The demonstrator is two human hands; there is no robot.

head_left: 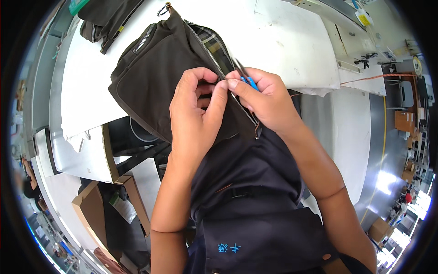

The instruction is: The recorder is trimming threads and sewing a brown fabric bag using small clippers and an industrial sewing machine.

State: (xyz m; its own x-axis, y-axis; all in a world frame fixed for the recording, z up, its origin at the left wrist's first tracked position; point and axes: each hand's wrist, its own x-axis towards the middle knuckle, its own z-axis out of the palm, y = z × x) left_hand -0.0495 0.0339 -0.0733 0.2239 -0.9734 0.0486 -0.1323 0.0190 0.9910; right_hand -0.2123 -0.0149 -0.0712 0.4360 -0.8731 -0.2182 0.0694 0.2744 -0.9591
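Observation:
A dark brown fabric bag (155, 82) lies on the white-covered table, its long metal zipper open and a plaid lining (212, 42) showing inside. My left hand (194, 102) is closed, with thumb and forefinger pinching the bag at the zipper edge. Close against it, my right hand (269, 98) keeps a pair of small blue-handled scissors (252, 84) in its fingers, the blades pointing up and away. The right thumb and fingertip also meet at the zipper, nearly touching the left thumb. Whether a thread lies between the fingertips is too small to tell.
Another dark bag (107, 20) lies at the table's far left. The white table cover (283, 50) spreads beyond my hands. Below left stands an open cardboard box (93, 210) with dark material inside. A dark apron (264, 228) covers my front. An orange cord (378, 77) runs off at right.

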